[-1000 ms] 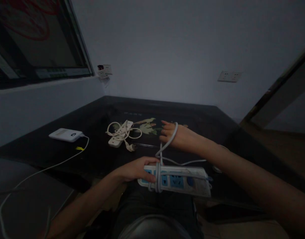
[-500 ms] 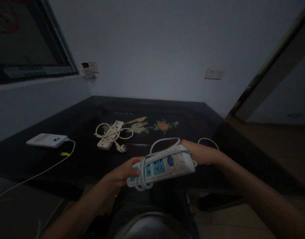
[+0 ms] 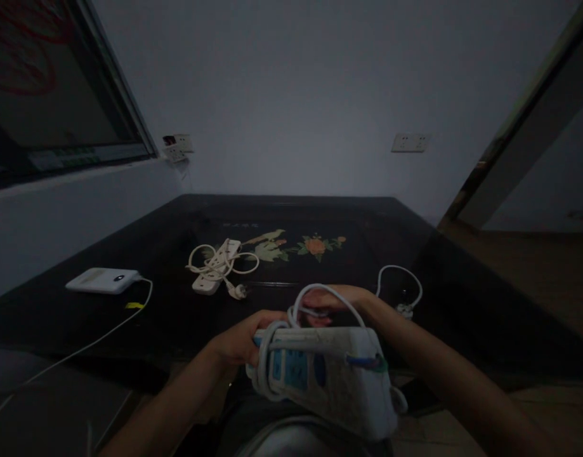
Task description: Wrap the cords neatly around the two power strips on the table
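My left hand point(image 3: 238, 336) is closed round the left end of a white power strip point(image 3: 341, 374) with blue socket panels and a dark blue switch. The strip hangs tilted over the table's front edge, its right end nearer me. Its white cord point(image 3: 273, 387) is coiled round the left part. Behind the strip, my right hand point(image 3: 336, 298) has its fingers bent about the cord; the strip and the loops partly hide them. Past my right forearm the cord curves on to a plug point(image 3: 405, 310) lying on the table. A bluish-green bit shows on the cord near the strip's right end.
On the dark table point(image 3: 348, 216) with a painted flower and bird lies a smaller power strip point(image 3: 210, 279) with tangled cord. At the left rests a white device point(image 3: 103, 280) with a cable, beside a yellow scrap point(image 3: 134, 305). A wall socket point(image 3: 411, 143) is on the back wall.
The strip has turned, its right end swinging down and towards me. My right hand has moved left, along the cord loop behind the strip. The plug at the right has come into sight.
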The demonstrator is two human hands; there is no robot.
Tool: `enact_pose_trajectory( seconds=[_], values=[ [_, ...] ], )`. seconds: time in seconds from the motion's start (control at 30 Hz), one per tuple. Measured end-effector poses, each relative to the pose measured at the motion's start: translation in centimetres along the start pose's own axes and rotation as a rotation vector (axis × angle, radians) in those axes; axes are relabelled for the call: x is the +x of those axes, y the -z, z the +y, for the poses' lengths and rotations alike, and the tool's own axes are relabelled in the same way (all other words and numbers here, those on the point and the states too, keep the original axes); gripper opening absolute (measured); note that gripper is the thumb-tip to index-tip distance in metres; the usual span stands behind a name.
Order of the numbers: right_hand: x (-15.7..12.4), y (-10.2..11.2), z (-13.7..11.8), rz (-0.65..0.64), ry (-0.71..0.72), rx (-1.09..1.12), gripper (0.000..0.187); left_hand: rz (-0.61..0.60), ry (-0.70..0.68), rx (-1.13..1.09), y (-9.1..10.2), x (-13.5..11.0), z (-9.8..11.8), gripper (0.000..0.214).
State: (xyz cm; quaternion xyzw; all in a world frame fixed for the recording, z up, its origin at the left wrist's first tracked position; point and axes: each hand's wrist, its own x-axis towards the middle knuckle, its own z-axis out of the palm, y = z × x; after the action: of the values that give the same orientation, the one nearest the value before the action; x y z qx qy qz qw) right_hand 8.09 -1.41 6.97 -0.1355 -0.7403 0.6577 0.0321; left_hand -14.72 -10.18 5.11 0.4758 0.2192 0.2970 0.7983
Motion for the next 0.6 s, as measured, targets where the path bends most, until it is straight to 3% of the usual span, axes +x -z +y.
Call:
enact_pose_trajectory(
  seconds=[0.07, 0.1, 0.2, 0.27, 0.43, 0.6],
  values=[
    [-0.3, 0.6, -0.4, -0.072, -0.032, 0.001, 0.056, -0.059, 0.004, 0.037, 0.2, -0.2, 0.5, 0.065],
    [-0.5, 1.0, -0.8, -0.035, -0.03, -0.014, 0.054, -0.092, 0.016, 0.064, 0.2, -0.2, 0.7, 0.066],
    [-0.9, 2.3, -2.9, 0.207, 0.024, -0.101, 0.045, -0.157, 0.084, 0.175, 0.3, 0.0, 1.2, 0.074],
    [-1.1, 3.3, -5.0, 0.379, 0.082, -0.174, 0.041, -0.14, 0.11, 0.253, 0.3, 0.2, 1.4, 0.077],
    [-3.1, 4.7, -11.8, 0.632, 0.237, -0.266, 0.034, 0.008, 0.096, 0.414, 0.4, 0.5, 1.9, 0.066],
    [-6.7, 2.5, -17.9, 0.874, 0.522, -0.344, 0.029, 0.283, 0.036, 0.706, 0.9, 0.7, 2.5, 0.057]
  ],
)
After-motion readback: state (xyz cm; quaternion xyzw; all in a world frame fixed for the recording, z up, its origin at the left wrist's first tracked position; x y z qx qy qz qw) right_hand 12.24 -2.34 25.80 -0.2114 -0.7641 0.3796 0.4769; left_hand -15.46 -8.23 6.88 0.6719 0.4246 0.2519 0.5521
